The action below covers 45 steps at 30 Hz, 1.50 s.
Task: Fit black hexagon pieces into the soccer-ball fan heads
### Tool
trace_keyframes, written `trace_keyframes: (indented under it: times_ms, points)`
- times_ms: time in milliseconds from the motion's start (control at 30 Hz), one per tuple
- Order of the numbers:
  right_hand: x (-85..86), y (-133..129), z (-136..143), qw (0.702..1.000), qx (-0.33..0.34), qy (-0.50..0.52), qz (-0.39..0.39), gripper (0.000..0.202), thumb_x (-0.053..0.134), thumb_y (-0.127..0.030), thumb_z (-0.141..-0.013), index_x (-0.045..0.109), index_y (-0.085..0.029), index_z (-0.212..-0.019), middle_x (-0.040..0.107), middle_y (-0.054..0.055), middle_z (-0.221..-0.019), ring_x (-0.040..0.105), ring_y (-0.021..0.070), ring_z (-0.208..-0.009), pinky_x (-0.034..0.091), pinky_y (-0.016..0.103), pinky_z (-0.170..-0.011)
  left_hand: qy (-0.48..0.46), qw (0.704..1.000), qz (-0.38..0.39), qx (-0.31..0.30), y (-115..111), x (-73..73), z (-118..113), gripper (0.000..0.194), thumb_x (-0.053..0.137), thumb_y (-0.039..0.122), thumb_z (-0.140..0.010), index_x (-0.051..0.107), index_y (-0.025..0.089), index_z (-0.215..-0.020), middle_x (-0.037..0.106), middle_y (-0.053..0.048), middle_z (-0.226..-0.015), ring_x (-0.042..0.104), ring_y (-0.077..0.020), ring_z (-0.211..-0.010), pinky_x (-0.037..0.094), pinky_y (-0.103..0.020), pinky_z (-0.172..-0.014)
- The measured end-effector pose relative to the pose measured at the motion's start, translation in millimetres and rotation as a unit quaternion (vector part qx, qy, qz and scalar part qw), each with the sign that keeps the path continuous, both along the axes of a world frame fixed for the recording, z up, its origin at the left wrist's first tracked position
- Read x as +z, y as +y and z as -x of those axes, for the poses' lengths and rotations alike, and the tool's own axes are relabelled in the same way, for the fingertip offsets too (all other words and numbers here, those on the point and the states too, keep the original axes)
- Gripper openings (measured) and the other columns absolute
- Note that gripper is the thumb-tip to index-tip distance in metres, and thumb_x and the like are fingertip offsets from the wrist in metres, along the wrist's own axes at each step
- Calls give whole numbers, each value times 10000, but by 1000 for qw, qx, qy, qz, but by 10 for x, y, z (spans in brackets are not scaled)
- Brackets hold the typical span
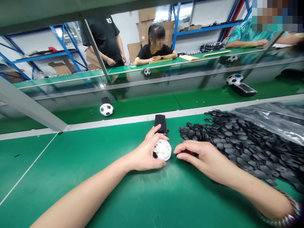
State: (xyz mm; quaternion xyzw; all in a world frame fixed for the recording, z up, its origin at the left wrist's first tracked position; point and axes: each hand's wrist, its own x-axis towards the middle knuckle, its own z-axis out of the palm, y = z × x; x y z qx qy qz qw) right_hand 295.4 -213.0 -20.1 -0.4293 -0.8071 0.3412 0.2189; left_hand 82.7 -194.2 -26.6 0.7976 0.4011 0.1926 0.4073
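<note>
My left hand (152, 150) is wrapped round a white football-patterned plastic shell (163, 150) on the green tabletop, its fingers over the top and the thumb at the near side. Open gaps show across the shell's face, and a black patch fills one at its left. Just to the right, my right hand (198, 155) is closed in a pinch; a bit of a small black piece shows at the fingertips, mostly hidden. Right behind the shell lies a black box-shaped part (161, 124), partly covered by my left fingers.
A large heap of black plastic pieces (247, 152) spreads at right, beside a clear plastic bag (280, 117). Beyond a metal rail (128, 119), a green conveyor carries football-shaped units (106, 109) with black parts. A slanted metal post (33, 104) stands at left. Several people sit or stand across.
</note>
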Motion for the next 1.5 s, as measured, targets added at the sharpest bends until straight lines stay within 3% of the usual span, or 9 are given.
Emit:
trace_keyframes:
  times_ms: [133, 300, 533, 633, 767, 1033, 1300, 1500]
  points:
    - [3, -55, 56, 1000, -13, 18, 14, 91, 470, -245, -870, 554, -218, -849, 618, -2, -801, 569, 155, -719, 443, 262, -642, -20, 999, 12, -23, 12, 17, 14, 625, 667, 124, -581, 433, 231, -1151, 52, -100, -1481, 39, -282, -1369, 189, -481, -1070]
    - [11, -86, 85, 998, 16, 28, -56, 175, 418, -202, -886, 558, -222, -989, 616, 38, -912, 576, 165, -818, 461, 280, -711, -29, 1000, 8, -4, -22, -7, -32, 601, 652, 115, -579, 448, 217, -1136, 89, -115, -1470, 42, -275, -1369, 198, -474, -1066]
    - [-2, -90, 74, 994, -46, 41, -95, 121, 470, -256, -868, 587, -232, -851, 612, 40, -874, 577, 184, -812, 468, 303, -713, -58, 996, -20, 58, -72, -78, -104, 612, 638, 74, -510, 479, 209, -1085, 157, -122, -1446, 115, -293, -1355, 235, -462, -1053]
    - [-4, -89, 78, 995, -55, 49, -67, 121, 476, -265, -866, 588, -229, -836, 615, 30, -817, 570, 172, -734, 467, 293, -653, -50, 996, -19, 68, -84, -78, -117, 607, 626, 77, -514, 478, 213, -1086, 144, -122, -1450, 92, -289, -1359, 228, -477, -1051]
    - [-17, -69, 83, 996, -42, 72, -30, 116, 514, -249, -849, 615, -222, -800, 613, 26, -846, 565, 175, -792, 456, 298, -710, -38, 998, -22, 54, -80, -62, -106, 603, 649, 105, -537, 472, 218, -1103, 142, -122, -1452, 64, -281, -1364, 210, -482, -1057]
    - [-125, -43, 168, 992, -43, 115, -3, 84, 566, -227, -821, 595, -208, -745, 564, 10, -775, 535, 158, -739, 436, 281, -664, -39, 997, -27, 53, -77, -69, -108, 611, 748, 292, -569, 471, 224, -1109, 128, -128, -1453, 61, -295, -1362, 228, -494, -1046]
    - [-179, -48, 214, 993, -40, 112, -6, 88, 542, -226, -833, 525, -202, -751, 502, 8, -767, 490, 143, -686, 417, 269, -609, -55, 997, -25, 55, -78, -65, -126, 541, 706, 175, -586, 476, 225, -1073, 205, -116, -1431, 95, -292, -1357, 223, -502, -1050]
    - [-178, -43, 257, 992, -65, 112, 12, 106, 510, -224, -831, 475, -199, -734, 471, -23, -697, 452, 124, -613, 389, 242, -553, -58, 994, -54, 72, -55, -90, -166, 512, 717, 147, -574, 507, 191, -1038, 312, -118, -1387, 170, -284, -1337, 150, -486, -1085]
